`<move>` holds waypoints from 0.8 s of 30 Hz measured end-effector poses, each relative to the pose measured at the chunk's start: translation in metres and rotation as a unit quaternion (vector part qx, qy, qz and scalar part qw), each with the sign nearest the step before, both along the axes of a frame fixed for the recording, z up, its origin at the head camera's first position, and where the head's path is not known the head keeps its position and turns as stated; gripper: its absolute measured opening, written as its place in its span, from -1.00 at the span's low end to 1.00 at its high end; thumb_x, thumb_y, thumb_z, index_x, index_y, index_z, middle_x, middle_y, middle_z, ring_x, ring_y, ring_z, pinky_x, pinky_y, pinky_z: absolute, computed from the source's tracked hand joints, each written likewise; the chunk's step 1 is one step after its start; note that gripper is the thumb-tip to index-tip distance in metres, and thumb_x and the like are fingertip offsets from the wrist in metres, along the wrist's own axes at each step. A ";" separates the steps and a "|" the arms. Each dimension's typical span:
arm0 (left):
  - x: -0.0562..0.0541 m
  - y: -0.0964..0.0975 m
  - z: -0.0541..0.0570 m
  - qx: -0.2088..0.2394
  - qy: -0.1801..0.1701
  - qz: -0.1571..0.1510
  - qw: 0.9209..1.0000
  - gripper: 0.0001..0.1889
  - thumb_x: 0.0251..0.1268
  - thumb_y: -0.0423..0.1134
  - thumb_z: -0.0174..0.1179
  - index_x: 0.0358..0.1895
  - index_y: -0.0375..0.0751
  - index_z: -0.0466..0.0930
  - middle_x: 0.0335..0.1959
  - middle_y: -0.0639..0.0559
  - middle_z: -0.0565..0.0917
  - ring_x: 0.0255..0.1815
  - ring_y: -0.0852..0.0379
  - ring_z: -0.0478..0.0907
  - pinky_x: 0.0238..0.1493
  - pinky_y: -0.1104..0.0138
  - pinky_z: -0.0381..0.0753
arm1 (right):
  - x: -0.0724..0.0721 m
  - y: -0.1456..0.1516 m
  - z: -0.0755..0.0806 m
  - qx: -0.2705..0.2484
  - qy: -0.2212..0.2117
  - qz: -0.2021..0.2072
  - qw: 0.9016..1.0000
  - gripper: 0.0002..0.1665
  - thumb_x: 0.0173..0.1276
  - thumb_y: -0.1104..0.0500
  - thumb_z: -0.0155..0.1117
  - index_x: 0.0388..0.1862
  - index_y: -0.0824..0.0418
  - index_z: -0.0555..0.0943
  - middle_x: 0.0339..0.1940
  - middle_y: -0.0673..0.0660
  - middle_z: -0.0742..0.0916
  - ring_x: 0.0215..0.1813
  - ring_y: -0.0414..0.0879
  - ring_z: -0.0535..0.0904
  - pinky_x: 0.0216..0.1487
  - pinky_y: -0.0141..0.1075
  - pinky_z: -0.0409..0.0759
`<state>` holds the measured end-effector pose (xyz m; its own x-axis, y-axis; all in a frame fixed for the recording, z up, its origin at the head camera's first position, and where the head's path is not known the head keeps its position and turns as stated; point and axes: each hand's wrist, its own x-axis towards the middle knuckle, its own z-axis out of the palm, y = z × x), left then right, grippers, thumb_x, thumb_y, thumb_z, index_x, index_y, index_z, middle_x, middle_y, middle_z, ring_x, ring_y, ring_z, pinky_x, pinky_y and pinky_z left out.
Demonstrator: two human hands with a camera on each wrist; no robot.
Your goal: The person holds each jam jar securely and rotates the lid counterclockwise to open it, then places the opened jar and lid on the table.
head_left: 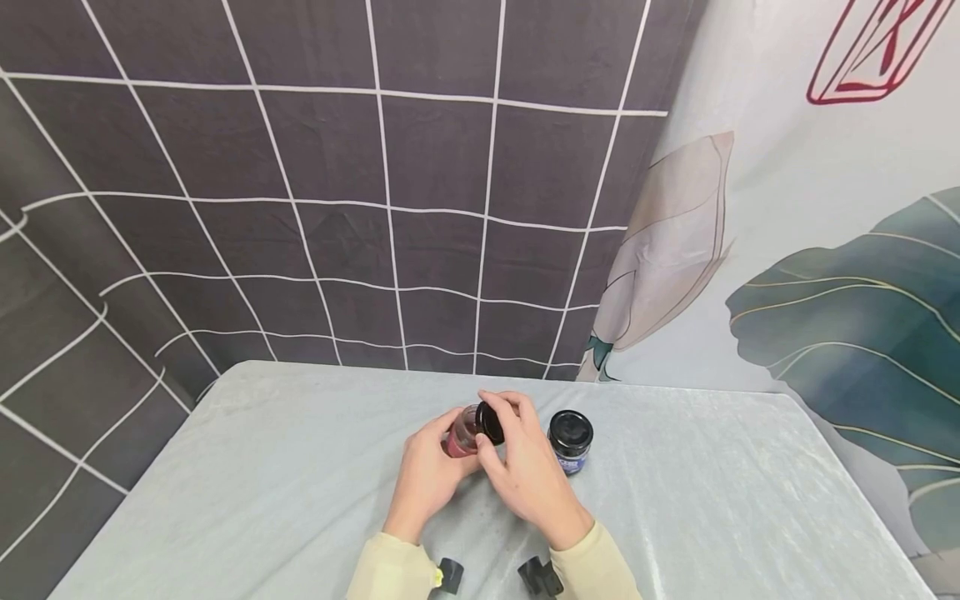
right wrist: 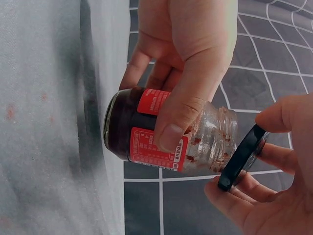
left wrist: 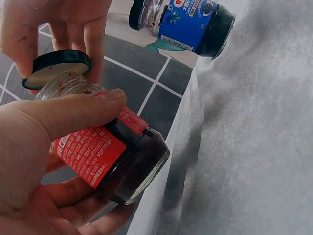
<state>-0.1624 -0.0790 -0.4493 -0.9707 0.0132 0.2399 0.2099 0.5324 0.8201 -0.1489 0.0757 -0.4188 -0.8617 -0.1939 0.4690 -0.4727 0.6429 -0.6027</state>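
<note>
My left hand (head_left: 435, 471) grips a glass jam jar (left wrist: 105, 156) with a red label, its fingers and thumb wrapped round the body. Dark contents fill the lower part, and red bits cling to the clear neck (right wrist: 215, 142). Between fingers and thumb my right hand (head_left: 521, 462) pinches a black lid (right wrist: 242, 156) by its rim. The lid is tilted at the jar's mouth, off the thread, its pale inside (left wrist: 56, 76) partly showing in the left wrist view. To the right of my right hand stands a second jar (head_left: 570, 442) with a blue label and black lid.
A pale grey cloth covers the table (head_left: 262, 483). Behind it hangs a dark curtain (head_left: 315, 150) with a white grid, and a leaf-patterned white one (head_left: 787, 208) at the right. Faint reddish spots (right wrist: 11, 111) mark the cloth in the right wrist view.
</note>
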 end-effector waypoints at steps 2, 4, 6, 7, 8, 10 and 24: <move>0.000 0.000 -0.001 0.000 -0.001 0.002 1.000 -0.43 -0.06 -0.02 0.58 0.13 0.05 0.70 -0.04 0.18 0.74 0.04 0.18 0.65 0.11 0.17 0.61 | 0.000 0.000 0.000 -0.001 0.001 -0.001 1.000 -0.43 0.34 0.18 0.29 0.35 0.12 0.51 0.24 0.17 0.50 0.10 -0.06 0.59 0.10 -0.09 0.60; -0.001 -0.001 -0.002 0.002 -0.001 0.002 1.000 -0.41 -0.06 -0.02 0.59 0.14 0.03 0.69 -0.03 0.17 0.74 0.05 0.17 0.65 0.12 0.16 0.60 | -0.001 0.000 0.000 -0.001 0.003 -0.002 1.000 -0.44 0.33 0.18 0.30 0.33 0.12 0.52 0.23 0.17 0.50 0.09 -0.06 0.59 0.10 -0.10 0.60; -0.001 -0.001 -0.002 0.007 -0.002 0.003 1.000 -0.40 -0.07 -0.02 0.59 0.15 0.03 0.69 -0.02 0.17 0.74 0.07 0.17 0.65 0.14 0.16 0.60 | -0.001 0.000 -0.001 0.001 0.007 -0.004 1.000 -0.44 0.32 0.18 0.31 0.32 0.13 0.53 0.22 0.17 0.51 0.08 -0.06 0.59 0.10 -0.10 0.60; -0.001 -0.001 -0.003 0.008 -0.001 0.003 1.000 -0.40 -0.07 -0.01 0.59 0.15 0.03 0.69 -0.02 0.17 0.74 0.07 0.17 0.65 0.14 0.16 0.60 | -0.001 0.000 -0.001 0.002 0.009 -0.004 1.000 -0.44 0.32 0.18 0.32 0.31 0.13 0.53 0.22 0.17 0.51 0.08 -0.05 0.59 0.10 -0.10 0.60; -0.001 -0.002 -0.003 0.011 -0.002 0.003 1.000 -0.40 -0.07 -0.01 0.59 0.15 0.04 0.69 -0.02 0.18 0.74 0.07 0.18 0.65 0.14 0.16 0.60 | -0.001 0.001 -0.001 0.003 0.010 -0.005 1.000 -0.44 0.31 0.17 0.33 0.31 0.13 0.54 0.21 0.17 0.52 0.08 -0.05 0.60 0.09 -0.09 0.60; -0.001 -0.002 -0.003 0.013 0.000 0.002 1.000 -0.41 -0.08 -0.02 0.60 0.13 0.06 0.70 -0.04 0.20 0.74 0.04 0.19 0.65 0.12 0.17 0.60 | -0.001 0.001 -0.001 0.005 0.013 -0.006 1.000 -0.45 0.31 0.17 0.34 0.30 0.12 0.54 0.20 0.16 0.53 0.07 -0.04 0.60 0.08 -0.09 0.60; -0.002 -0.005 -0.004 0.015 0.006 0.003 1.000 -0.43 -0.10 -0.11 0.61 0.11 0.04 0.70 -0.09 0.21 0.74 -0.01 0.21 0.66 0.09 0.17 0.62 | -0.001 0.002 0.001 0.018 0.016 -0.008 1.000 -0.46 0.35 0.14 0.35 0.31 0.09 0.53 0.21 0.15 0.54 0.02 -0.01 0.63 0.02 -0.06 0.62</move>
<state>-0.1644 -0.0840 -0.4529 -0.9677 -0.0010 0.2520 0.2165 0.5084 0.8335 -0.1502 0.0777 -0.4182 -0.8499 -0.1968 0.4889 -0.4802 0.6712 -0.5647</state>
